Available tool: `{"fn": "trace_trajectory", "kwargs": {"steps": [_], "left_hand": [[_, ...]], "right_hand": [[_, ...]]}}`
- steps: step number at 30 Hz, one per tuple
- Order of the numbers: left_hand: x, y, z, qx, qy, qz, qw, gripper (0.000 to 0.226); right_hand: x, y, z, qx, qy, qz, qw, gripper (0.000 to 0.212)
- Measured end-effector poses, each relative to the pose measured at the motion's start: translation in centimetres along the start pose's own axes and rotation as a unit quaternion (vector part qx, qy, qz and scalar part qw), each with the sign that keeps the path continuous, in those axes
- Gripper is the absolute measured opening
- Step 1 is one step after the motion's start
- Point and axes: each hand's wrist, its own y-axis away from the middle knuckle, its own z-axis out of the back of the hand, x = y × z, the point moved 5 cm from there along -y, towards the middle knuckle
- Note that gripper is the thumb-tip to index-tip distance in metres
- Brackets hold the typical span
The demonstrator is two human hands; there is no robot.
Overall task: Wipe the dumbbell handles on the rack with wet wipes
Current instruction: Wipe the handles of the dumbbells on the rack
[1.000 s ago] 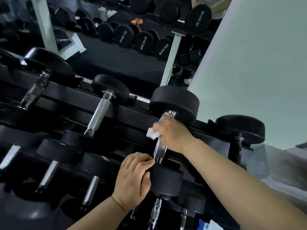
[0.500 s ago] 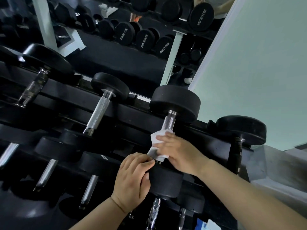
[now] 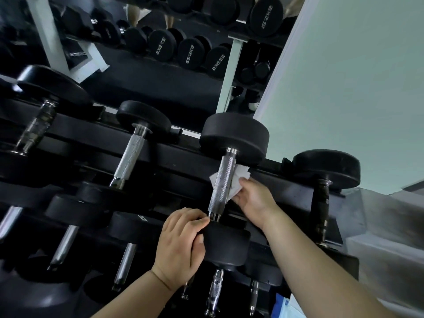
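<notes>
Centrally, one dumbbell (image 3: 234, 136) lies on the upper tier of the black rack (image 3: 183, 154). Its knurled steel handle (image 3: 222, 189) runs from the far head, near the mirror (image 3: 149, 88), down to the near head.

Left hand (image 3: 181, 244): fingers curled over the rim of the near head, thumb laid along its side, gripping the dumbbell.

Right hand (image 3: 254, 198): holds a white wipe (image 3: 239, 177) behind the handle. The wipe shows on both sides of the bar, crumpled to the right and as a small corner to the left. The thumb presses on the wipe's lower right edge; the other fingers are hidden behind it.

Neighbouring dumbbells (image 3: 130, 154) sit to the left and right on the same tier, and lower handles (image 3: 125, 262) show on the tier below. The mirror reflects further black dumbbells with white weight markings. A pale green wall (image 3: 344, 88) fills the upper right.
</notes>
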Motion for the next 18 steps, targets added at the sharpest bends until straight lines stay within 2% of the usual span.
{"fn": "trace_trajectory", "kwargs": {"steps": [3, 5, 9, 11, 15, 18], "left_hand": [[0.0, -0.1, 0.0, 0.000, 0.002, 0.001, 1.000, 0.025], [0.1, -0.1, 0.0, 0.002, 0.004, 0.000, 1.000, 0.024], [0.1, 0.0, 0.0, 0.010, 0.002, 0.004, 1.000, 0.020], [0.1, 0.0, 0.0, 0.014, 0.001, 0.005, 1.000, 0.024], [0.2, 0.0, -0.1, 0.010, 0.009, 0.005, 1.000, 0.020], [0.3, 0.0, -0.1, 0.008, 0.010, 0.004, 1.000, 0.021]], "right_hand": [[-1.1, 0.7, 0.8, 0.028, 0.073, -0.047, 0.996, 0.026], [-0.5, 0.6, 0.6, 0.043, 0.080, -0.060, 0.994, 0.026], [2.2, -0.4, -1.1, 0.028, -0.053, 0.017, 0.998, 0.029], [1.9, -0.4, -1.2, 0.016, -0.069, 0.021, 0.997, 0.028], [-1.4, 1.3, 0.3, 0.008, 0.048, -0.057, 0.997, 0.028], [-1.8, 1.6, 0.3, 0.031, 0.052, -0.087, 0.994, 0.028]]}}
